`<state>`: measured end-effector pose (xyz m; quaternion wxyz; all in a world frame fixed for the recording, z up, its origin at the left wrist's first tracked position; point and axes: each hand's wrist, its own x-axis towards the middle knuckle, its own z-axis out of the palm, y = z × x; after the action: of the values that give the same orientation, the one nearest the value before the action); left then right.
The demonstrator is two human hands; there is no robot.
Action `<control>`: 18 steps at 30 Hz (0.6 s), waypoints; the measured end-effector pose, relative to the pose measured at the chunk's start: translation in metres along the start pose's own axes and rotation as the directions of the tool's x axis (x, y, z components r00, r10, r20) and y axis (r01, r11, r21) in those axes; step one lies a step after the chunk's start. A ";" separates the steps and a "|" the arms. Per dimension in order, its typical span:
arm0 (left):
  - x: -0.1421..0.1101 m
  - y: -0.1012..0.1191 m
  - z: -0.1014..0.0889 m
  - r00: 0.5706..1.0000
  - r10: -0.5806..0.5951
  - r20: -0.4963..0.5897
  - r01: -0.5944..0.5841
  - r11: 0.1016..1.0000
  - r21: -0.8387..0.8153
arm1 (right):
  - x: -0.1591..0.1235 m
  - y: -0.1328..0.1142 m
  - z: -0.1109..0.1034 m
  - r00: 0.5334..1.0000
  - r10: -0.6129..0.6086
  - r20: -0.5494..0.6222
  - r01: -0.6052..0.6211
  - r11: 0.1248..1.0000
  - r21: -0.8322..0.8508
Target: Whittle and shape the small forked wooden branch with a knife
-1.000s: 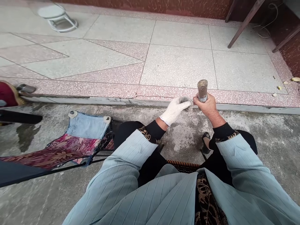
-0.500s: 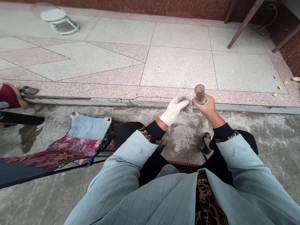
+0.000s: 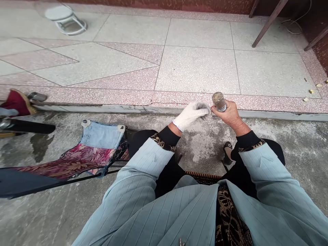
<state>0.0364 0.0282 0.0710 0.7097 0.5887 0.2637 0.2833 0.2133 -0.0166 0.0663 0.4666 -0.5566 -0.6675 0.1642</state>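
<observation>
My left hand [image 3: 192, 114] wears a white knitted glove, its fingers curled together in a pinch. A thin pale strand [image 3: 209, 131] hangs down from beside the gloved fingertips; whether it is thread or wire I cannot tell. My bare right hand [image 3: 230, 113] is closed around a short cylinder [image 3: 218, 99] with a flat, rough, brown-grey round end and a shiny grey side. The cylinder stands nearly upright, round end up. The two hands are close together in front of my knees, the gloved fingertips almost at the right thumb. The lower part of the cylinder is hidden in my palm.
A raised tiled step [image 3: 200, 68] runs across in front. To my left stands a folding chair [image 3: 99, 136] with denim and floral cloth. Farther left are a red shoe [image 3: 17, 102] and a metal cup [image 3: 37, 96]. A white stool [image 3: 60, 15] stands on the tiles.
The view has shifted slightly, moving the surroundings a little. The pale strand below the gloved fingers now shows hanging lower. Both hands keep nearly the same hold.
</observation>
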 end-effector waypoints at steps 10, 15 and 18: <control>0.001 0.002 -0.003 0.999 0.049 0.019 -0.051 0.995 0.088 | 0.000 0.001 0.001 0.985 0.172 0.006 -0.172 0.980 0.099; 0.001 0.001 -0.005 0.998 0.050 0.032 -0.053 0.995 0.085 | 0.001 0.002 0.000 0.985 0.165 -0.044 -0.161 0.984 0.077; 0.000 0.000 0.001 0.998 0.012 0.057 -0.015 0.999 0.051 | 0.001 0.002 0.001 0.988 0.140 -0.062 -0.137 0.990 0.046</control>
<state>0.0370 0.0279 0.0709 0.6996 0.6162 0.2469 0.2645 0.2139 -0.0150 0.0651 0.4868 -0.5968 -0.6083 0.1917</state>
